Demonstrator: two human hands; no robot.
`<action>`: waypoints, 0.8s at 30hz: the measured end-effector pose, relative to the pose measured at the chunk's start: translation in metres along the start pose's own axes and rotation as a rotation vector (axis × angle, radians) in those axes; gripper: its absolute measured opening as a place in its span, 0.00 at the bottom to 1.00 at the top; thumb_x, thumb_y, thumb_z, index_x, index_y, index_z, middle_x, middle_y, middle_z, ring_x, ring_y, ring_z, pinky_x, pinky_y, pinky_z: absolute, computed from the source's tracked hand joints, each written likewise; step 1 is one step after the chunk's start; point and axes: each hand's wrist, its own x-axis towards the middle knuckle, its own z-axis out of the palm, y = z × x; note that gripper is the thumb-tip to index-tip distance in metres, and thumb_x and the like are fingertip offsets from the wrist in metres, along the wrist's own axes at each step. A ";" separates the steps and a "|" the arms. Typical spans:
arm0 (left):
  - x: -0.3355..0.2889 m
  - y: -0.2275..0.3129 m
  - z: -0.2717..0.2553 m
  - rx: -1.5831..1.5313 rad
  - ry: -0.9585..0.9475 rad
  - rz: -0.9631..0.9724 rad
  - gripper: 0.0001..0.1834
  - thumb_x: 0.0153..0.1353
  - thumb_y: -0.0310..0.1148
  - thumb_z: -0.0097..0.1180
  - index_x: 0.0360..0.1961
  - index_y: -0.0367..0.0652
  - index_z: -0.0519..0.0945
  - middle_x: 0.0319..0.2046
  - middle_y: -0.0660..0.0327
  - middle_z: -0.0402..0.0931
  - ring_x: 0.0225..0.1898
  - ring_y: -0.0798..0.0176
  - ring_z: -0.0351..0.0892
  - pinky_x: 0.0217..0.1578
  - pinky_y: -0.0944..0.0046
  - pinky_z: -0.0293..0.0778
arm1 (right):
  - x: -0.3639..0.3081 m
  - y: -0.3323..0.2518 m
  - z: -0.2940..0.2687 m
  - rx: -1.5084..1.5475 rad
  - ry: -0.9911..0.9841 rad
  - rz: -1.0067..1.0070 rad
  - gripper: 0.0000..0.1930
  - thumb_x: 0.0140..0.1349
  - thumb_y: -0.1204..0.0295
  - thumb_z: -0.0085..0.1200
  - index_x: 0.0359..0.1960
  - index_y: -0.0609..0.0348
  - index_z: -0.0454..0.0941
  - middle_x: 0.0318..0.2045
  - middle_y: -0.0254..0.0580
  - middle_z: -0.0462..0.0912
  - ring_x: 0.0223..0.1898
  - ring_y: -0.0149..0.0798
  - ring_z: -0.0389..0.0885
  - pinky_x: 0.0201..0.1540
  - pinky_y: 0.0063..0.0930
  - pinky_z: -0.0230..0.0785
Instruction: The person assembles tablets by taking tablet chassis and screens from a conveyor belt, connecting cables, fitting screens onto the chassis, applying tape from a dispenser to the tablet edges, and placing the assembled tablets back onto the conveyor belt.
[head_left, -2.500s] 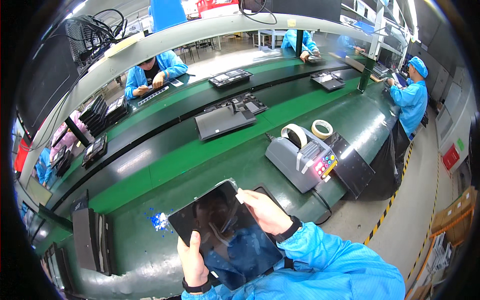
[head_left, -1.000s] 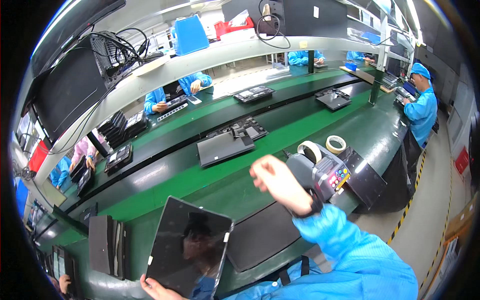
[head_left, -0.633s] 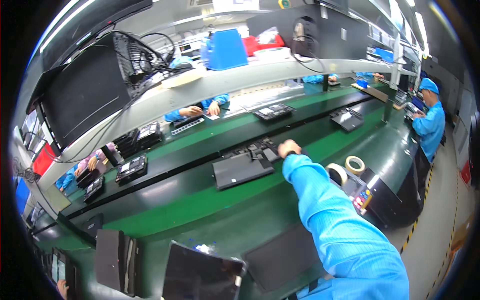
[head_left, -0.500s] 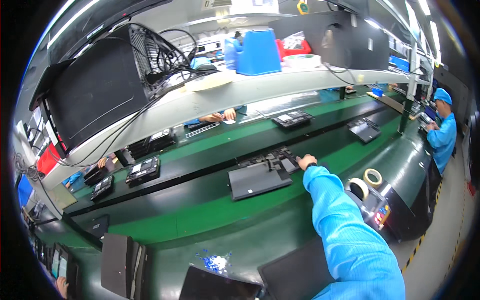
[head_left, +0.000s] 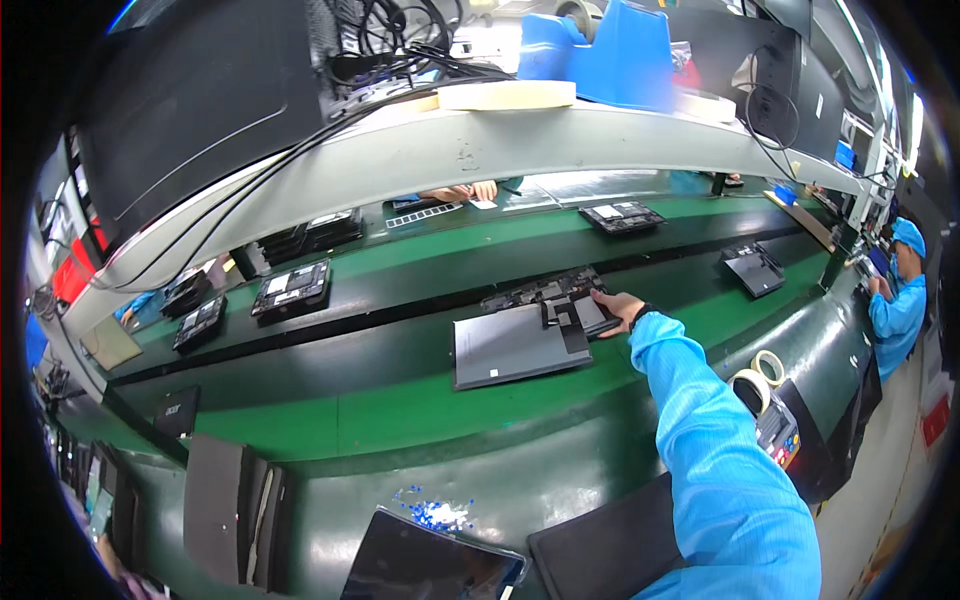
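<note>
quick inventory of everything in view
Long bench: one, green, centre
Opened laptop chassis: several, black, across bench
Large flat panel: one, grey, before central chassis
Glossy rectangular screen: one, black, lower edge
Flat sheet: one, dark, beside screen
Tiny bits: many, blue and white, behind screen
Stacked flat covers: several, dark, left
Boxy tape dispenser: one, grey, right
Long shelf: one, pale grey, top
Co-worker: one clear, blue clothing, right
Right hand: one, blue sleeve, at central chassis
Left hand: not in view

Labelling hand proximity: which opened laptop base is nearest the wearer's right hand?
The central opened laptop base, with a wide grey panel along its near side. The right hand is at its right end; other bases lie farther away.
</note>
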 end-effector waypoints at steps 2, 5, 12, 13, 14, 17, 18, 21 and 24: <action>-0.003 0.005 0.001 0.106 0.051 0.047 0.26 0.69 0.43 0.44 0.56 0.29 0.67 0.55 0.48 0.66 0.55 0.53 0.65 0.59 0.57 0.58 | -0.012 0.011 0.007 0.123 0.007 -0.003 0.26 0.60 0.48 0.55 0.46 0.60 0.75 0.39 0.42 0.80 0.39 0.43 0.80 0.36 0.45 0.81; 0.004 0.009 0.006 0.125 0.078 0.075 0.24 0.69 0.42 0.43 0.55 0.31 0.69 0.54 0.48 0.68 0.55 0.54 0.66 0.59 0.59 0.58 | -0.020 0.034 0.012 0.258 -0.039 -0.015 0.22 0.62 0.51 0.53 0.48 0.54 0.74 0.42 0.38 0.80 0.42 0.42 0.79 0.43 0.49 0.75; 0.059 0.030 0.039 0.054 -0.202 0.150 0.22 0.69 0.41 0.43 0.54 0.32 0.68 0.53 0.50 0.69 0.54 0.55 0.66 0.59 0.58 0.58 | -0.099 0.026 0.019 0.328 -0.145 -0.121 0.19 0.62 0.49 0.53 0.45 0.48 0.76 0.40 0.34 0.81 0.41 0.39 0.78 0.41 0.46 0.71; 0.072 0.018 0.039 -0.081 -0.272 0.141 0.22 0.70 0.42 0.43 0.54 0.34 0.69 0.51 0.53 0.70 0.51 0.58 0.69 0.55 0.61 0.63 | -0.112 0.024 0.016 0.339 -0.172 -0.138 0.20 0.62 0.49 0.52 0.44 0.49 0.76 0.40 0.36 0.81 0.41 0.39 0.78 0.39 0.47 0.72; 0.091 0.006 0.043 -0.218 -0.342 0.122 0.21 0.70 0.43 0.43 0.54 0.36 0.69 0.49 0.56 0.71 0.48 0.62 0.71 0.51 0.64 0.68 | -0.129 0.019 0.015 0.343 -0.193 -0.154 0.20 0.62 0.49 0.52 0.44 0.51 0.76 0.39 0.37 0.81 0.40 0.39 0.78 0.38 0.47 0.73; 0.126 -0.008 0.065 -0.082 -0.327 0.224 0.18 0.70 0.39 0.44 0.54 0.38 0.68 0.48 0.56 0.71 0.46 0.63 0.71 0.48 0.64 0.69 | -0.202 0.011 0.008 0.318 -0.151 -0.185 0.20 0.62 0.49 0.52 0.41 0.52 0.77 0.35 0.37 0.82 0.33 0.38 0.80 0.33 0.44 0.74; 0.137 -0.010 0.075 -0.149 -0.445 0.165 0.18 0.69 0.38 0.45 0.54 0.36 0.69 0.49 0.56 0.71 0.49 0.62 0.70 0.51 0.63 0.67 | -0.227 0.013 -0.001 0.312 -0.143 -0.182 0.20 0.61 0.49 0.53 0.41 0.51 0.77 0.35 0.36 0.82 0.32 0.37 0.80 0.30 0.41 0.74; 0.186 -0.037 0.134 -0.003 -0.405 0.271 0.19 0.68 0.37 0.47 0.52 0.33 0.70 0.50 0.55 0.71 0.49 0.62 0.71 0.54 0.63 0.65 | -0.290 0.034 -0.014 0.372 -0.184 -0.165 0.19 0.64 0.50 0.50 0.43 0.51 0.77 0.35 0.35 0.83 0.32 0.34 0.80 0.31 0.38 0.73; 0.207 -0.050 0.213 -0.073 -0.457 0.306 0.16 0.66 0.35 0.50 0.49 0.33 0.72 0.46 0.57 0.73 0.47 0.62 0.71 0.53 0.63 0.65 | -0.342 0.078 -0.025 0.472 -0.145 -0.149 0.18 0.67 0.54 0.46 0.48 0.53 0.75 0.40 0.36 0.82 0.38 0.35 0.80 0.42 0.38 0.73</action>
